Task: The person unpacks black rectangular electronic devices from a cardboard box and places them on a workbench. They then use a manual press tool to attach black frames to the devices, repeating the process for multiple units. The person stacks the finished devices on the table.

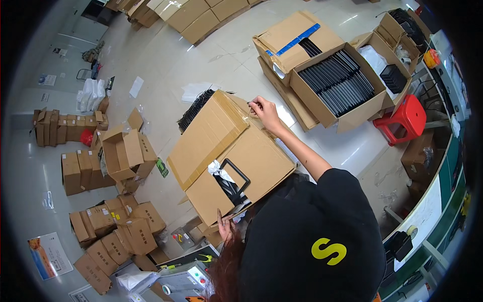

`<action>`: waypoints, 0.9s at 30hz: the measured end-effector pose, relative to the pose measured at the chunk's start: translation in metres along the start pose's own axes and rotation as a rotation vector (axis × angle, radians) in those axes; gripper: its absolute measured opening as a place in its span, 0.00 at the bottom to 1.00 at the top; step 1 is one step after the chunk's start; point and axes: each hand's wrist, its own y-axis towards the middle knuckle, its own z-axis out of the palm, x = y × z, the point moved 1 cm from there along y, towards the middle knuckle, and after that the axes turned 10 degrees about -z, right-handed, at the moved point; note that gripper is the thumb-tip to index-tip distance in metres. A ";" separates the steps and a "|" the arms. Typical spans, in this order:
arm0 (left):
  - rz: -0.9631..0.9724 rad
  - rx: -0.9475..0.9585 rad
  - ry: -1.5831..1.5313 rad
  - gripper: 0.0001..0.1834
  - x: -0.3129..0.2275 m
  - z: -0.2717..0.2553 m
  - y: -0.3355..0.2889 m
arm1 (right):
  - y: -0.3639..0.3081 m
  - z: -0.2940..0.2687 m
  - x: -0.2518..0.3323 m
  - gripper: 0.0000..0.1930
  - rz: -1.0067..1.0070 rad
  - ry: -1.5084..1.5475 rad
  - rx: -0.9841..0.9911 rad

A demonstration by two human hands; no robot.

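A large taped cardboard box (241, 151) stands in front of me. On its top is an opening with black frames and crumpled white wrapping (215, 168); one black rectangular frame (236, 176) lies tilted across it. My right hand (264, 111) is at the box's far right corner, its fingers pinched together by the end of a brown tape strip (229, 105). What they hold is too small to make out. My left hand (225, 227) is by the near edge, below the opening, with fingers apart and stretched upward. Part of that hand is hidden.
An open carton of black flat pieces (339, 83) stands at the right, beside a red plastic stool (405, 118). Black bristly items (196, 108) show behind the box. Cartons (115, 226) line the left, near a grey control box (183, 279). A curved workbench (427, 211) runs along the right.
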 end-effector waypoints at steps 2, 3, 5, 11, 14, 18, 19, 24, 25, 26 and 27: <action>-0.026 -0.056 -0.072 0.33 0.000 0.007 -0.010 | -0.006 -0.004 0.005 0.10 0.004 0.034 -0.028; -0.011 -0.065 -0.060 0.32 -0.003 0.009 -0.005 | -0.002 -0.003 0.006 0.10 -0.007 0.022 -0.012; 0.016 -0.085 -0.038 0.32 -0.008 0.010 0.004 | 0.004 0.001 0.006 0.10 -0.029 -0.003 0.023; 0.015 -0.070 -0.100 0.31 -0.003 0.011 -0.001 | -0.002 0.006 0.011 0.09 -0.092 -0.038 0.103; 0.026 -0.060 -0.098 0.31 -0.003 0.011 0.000 | -0.003 0.005 0.005 0.09 -0.110 -0.055 0.097; 0.036 -0.037 -0.045 0.30 -0.007 0.011 0.003 | -0.001 0.004 0.005 0.10 -0.249 -0.193 0.062; 0.032 -0.050 -0.043 0.30 -0.008 0.013 0.002 | -0.001 0.004 0.007 0.10 -0.289 -0.217 0.060; 0.019 -0.088 -0.055 0.30 -0.015 0.023 -0.004 | 0.000 0.002 0.021 0.10 -0.469 -0.327 0.161; 0.034 -0.084 -0.043 0.30 -0.011 0.020 -0.004 | 0.000 0.003 0.027 0.10 -0.493 -0.346 0.196; 0.049 -0.081 -0.032 0.29 -0.005 0.014 -0.003 | 0.000 0.004 0.031 0.11 -0.518 -0.365 0.232; 0.064 -0.072 -0.019 0.29 -0.006 0.016 -0.002 | 0.002 0.006 0.031 0.11 -0.541 -0.373 0.243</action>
